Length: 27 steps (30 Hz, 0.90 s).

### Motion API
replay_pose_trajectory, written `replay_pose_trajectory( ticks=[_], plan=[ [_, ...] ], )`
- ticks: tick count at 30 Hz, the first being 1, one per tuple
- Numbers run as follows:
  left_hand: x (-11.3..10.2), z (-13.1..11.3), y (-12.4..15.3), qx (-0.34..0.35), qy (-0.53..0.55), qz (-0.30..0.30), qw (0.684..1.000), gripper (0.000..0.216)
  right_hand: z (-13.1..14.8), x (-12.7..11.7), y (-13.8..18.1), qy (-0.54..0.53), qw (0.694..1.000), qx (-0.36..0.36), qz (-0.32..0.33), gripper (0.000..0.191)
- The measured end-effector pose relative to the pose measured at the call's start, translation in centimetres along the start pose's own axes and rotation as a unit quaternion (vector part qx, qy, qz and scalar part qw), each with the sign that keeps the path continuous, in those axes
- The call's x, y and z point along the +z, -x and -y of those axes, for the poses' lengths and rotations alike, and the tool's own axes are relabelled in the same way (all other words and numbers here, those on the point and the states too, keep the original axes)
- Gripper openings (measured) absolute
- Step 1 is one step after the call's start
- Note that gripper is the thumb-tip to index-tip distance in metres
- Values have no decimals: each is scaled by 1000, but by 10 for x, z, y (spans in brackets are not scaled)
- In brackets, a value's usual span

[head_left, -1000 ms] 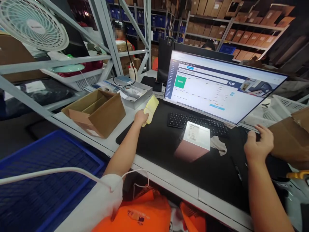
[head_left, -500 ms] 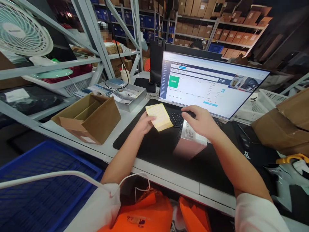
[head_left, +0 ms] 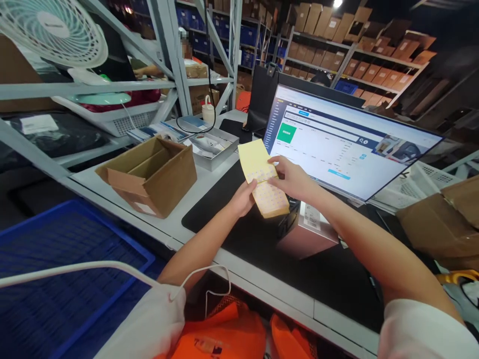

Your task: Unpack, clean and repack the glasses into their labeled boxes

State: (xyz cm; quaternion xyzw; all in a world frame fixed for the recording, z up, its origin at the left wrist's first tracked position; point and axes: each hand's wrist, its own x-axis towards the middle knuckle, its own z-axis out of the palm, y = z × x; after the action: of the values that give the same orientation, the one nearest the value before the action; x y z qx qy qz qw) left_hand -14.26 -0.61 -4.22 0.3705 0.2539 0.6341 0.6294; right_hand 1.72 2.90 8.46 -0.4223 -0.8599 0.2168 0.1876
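Note:
A stack of yellow-backed label sheets (head_left: 270, 198) with rows of small pinkish stickers is held above the black desk mat (head_left: 232, 227), its top part folded up. My left hand (head_left: 243, 198) grips the left edge, thumb on top. At the right edge, my right hand (head_left: 294, 178) has its fingers closed on the sheets. Below my right forearm stands a pinkish-silver box (head_left: 309, 237) with a white printed label on top. The keyboard is mostly hidden behind the sheets and my right hand.
A lit monitor (head_left: 318, 134) stands behind my hands. To the left are an open cardboard box (head_left: 170, 182) and a grey tray (head_left: 220, 157) with papers. A blue crate (head_left: 75, 279) sits low left; brown cartons (head_left: 430, 224) lie right. Another person is beyond the rack.
My right hand has moved from above the pinkish box to the label sheets and taken hold of their right edge. The top sheet is now lifted and folded upward. The view has shifted slightly.

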Motion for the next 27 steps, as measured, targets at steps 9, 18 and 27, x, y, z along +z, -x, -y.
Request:
replay_pose_trajectory(
  ticks=[9,18,27],
  plan=[
    [0,8,1,92,-139,-60,984,68,-10,8,1,68,984,-105,-129,7],
    [10,11,10,117,-220,-86,965,69,-17,19,8,89,980,-98,-146,10],
    [14,14,18,164,-335,-101,922,47,-12,25,7,105,982,-64,-146,13]
  ],
)
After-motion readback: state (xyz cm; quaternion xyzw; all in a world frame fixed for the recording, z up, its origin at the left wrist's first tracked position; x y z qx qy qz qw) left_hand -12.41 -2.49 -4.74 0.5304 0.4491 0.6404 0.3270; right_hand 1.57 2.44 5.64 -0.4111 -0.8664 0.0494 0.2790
